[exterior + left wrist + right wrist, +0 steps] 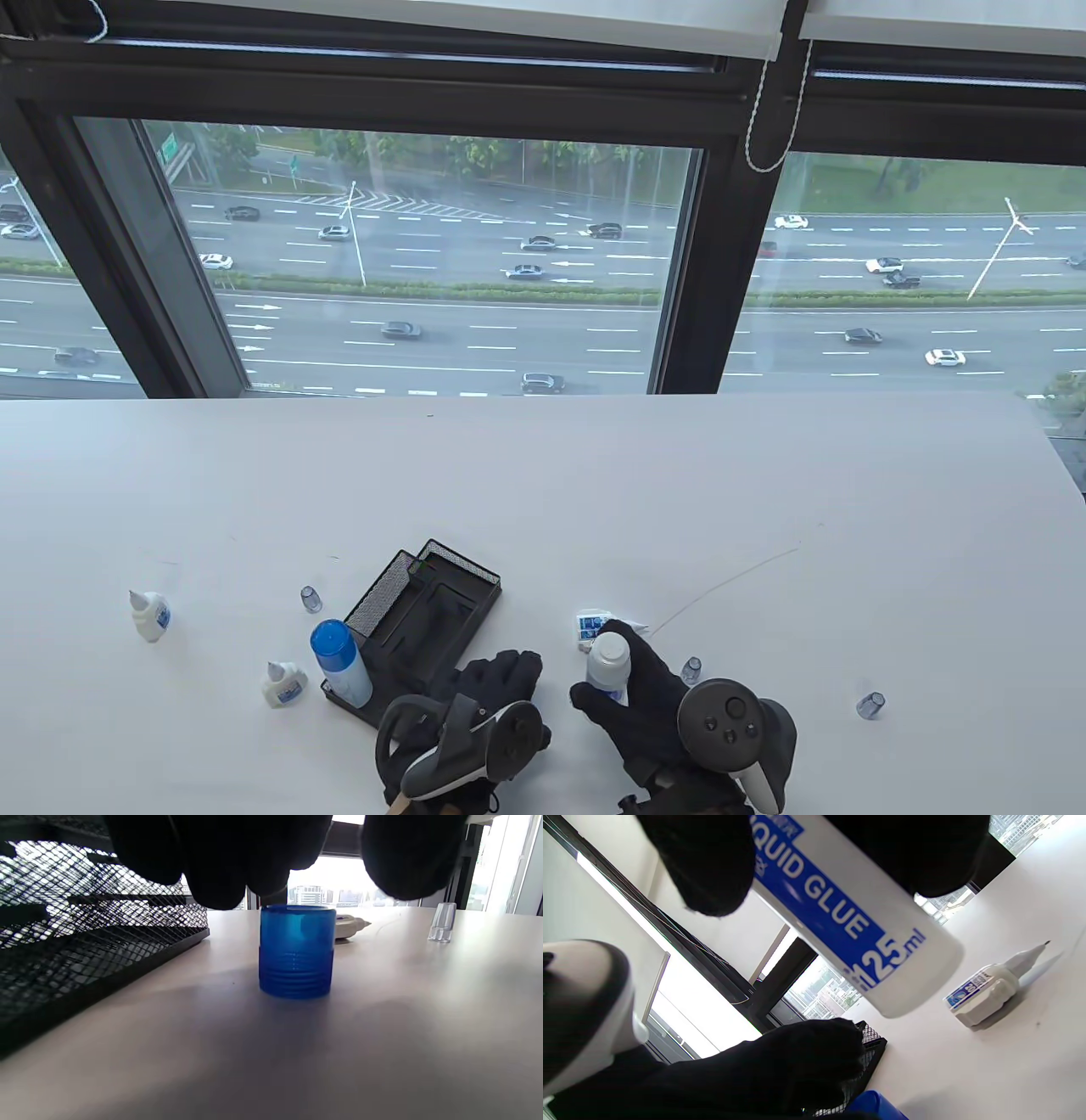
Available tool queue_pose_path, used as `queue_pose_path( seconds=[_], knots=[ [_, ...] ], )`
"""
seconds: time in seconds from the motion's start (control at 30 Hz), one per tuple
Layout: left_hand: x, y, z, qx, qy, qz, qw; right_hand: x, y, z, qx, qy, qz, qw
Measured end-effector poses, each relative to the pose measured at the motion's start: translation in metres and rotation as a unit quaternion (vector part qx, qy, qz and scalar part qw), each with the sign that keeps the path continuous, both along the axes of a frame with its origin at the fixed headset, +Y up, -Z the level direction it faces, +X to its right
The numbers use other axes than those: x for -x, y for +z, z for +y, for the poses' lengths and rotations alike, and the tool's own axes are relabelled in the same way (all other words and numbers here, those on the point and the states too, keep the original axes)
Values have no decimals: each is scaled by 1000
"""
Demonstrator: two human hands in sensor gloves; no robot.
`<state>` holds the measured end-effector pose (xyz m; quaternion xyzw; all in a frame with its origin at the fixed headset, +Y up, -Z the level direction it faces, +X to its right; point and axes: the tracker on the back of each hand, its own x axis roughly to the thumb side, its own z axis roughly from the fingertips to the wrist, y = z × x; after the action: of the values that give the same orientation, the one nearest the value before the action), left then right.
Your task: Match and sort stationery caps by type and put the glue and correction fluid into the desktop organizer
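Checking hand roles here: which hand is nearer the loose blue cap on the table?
Left. The left hand hovers just above the blue cap; the right hand is off to its right, holding the liquid glue bottle.

Both hands wear black gloves, left grip [496, 679] and right grip [649, 688], with dark-and-white trackers strapped on.
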<state>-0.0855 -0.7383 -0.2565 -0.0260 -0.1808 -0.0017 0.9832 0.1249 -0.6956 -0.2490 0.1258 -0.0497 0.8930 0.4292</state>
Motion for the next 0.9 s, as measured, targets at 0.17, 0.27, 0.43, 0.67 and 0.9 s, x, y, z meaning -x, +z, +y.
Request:
queue_pose_path(
  seconds=[0.17, 0.27, 0.43, 0.67, 0.9],
  knots=[
    [0, -7, -8, 27, 1, 6, 1000, 0, -2, 0, 4, 2, -3, 1000],
    [-1, -11, -14, 36, -4, 11, 999, -1, -3, -2, 4, 6, -4, 1000],
    [0, -12, -12, 24, 8, 10, 1000, 0, -6, -6, 14, 15, 0, 1000],
    [18, -6, 55, -43, 229, 4, 972, 1, -7, -8, 20, 24, 0, 1000],
    [28, 17, 130, -93, 366, -79, 923, 13, -4, -7, 37, 28, 46, 998]
  ],
)
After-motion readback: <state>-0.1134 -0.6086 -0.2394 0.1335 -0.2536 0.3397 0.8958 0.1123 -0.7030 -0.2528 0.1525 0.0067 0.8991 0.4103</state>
